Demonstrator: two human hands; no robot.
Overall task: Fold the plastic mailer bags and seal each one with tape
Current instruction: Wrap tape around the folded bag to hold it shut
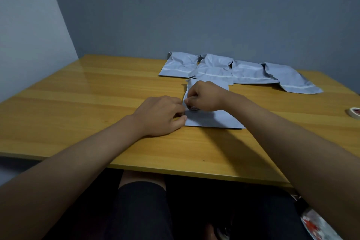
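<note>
Across the desk (97, 87) before me the mailer (216, 119) lies long axis left to right, its left edge pinched by my left hand (161, 115), my right hand (204, 97) gripping a tape roll (192, 108) just above it.

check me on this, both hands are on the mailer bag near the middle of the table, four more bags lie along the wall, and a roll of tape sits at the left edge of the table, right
Not quite. The head view shows the roll of tape at the right edge of the table, not the left. The rest holds: the left hand and right hand are on the mailer bag, and four more bags lie along the wall.
</note>
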